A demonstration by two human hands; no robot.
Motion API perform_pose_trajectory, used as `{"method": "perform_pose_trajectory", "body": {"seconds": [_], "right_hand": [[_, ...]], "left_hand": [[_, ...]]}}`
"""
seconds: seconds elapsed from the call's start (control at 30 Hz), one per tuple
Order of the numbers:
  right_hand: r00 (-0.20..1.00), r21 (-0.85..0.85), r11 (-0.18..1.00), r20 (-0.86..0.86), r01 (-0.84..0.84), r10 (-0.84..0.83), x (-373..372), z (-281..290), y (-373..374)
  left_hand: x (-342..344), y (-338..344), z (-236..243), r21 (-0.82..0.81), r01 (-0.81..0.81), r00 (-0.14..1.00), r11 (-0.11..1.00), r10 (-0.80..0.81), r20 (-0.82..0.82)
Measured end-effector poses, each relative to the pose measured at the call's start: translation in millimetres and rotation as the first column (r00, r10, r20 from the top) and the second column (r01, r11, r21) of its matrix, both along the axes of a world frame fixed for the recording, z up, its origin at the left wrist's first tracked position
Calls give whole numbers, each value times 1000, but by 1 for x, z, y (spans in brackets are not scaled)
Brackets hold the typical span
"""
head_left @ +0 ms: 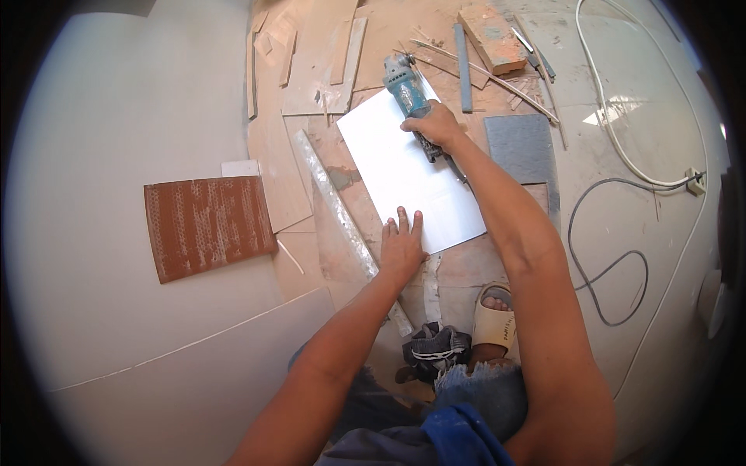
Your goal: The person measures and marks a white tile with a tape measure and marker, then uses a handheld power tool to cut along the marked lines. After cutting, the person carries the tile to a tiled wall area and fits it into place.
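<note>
A white rectangular board or tile [381, 155] lies at an angle on dusty scrap boards. My right hand [435, 124] is wrapped round a teal angle grinder [406, 92], whose head is at the board's upper right edge, with a dark cord trailing from its back. My left hand [402, 241] rests with spread fingers on the board's lower left part, holding nothing. Just left of the board runs a long pale, blotched straight bar [332, 198]. Whether the grinder's disc touches the board is hard to tell.
Around lie wooden offcuts [346, 46], a thick block [489, 39], a grey square tile [517, 147] and a textured brown tile [210, 225]. Cords loop on the right around a power strip [695, 180]. My sandalled foot [494, 318] and a dark bundle [435, 349] are below.
</note>
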State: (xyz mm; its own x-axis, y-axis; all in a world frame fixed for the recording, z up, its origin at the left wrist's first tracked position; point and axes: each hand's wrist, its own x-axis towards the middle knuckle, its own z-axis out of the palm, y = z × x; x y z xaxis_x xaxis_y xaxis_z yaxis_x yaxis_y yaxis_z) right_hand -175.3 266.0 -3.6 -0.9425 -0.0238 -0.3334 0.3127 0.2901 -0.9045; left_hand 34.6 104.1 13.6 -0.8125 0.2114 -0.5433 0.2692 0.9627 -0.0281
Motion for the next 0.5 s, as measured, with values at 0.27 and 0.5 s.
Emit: {"method": "perform_pose_trajectory", "body": {"seconds": [0.27,0.5], "right_hand": [[999,59,998,-50,5,-2,-8,-5,-5],[1000,-38,999,-22,-12,12,-14,-22,-2]], "left_hand": [[1,-2,-4,14,-6,1000,1000,6,2],[1,0,-1,41,-13,1000,999,13,10]]}}
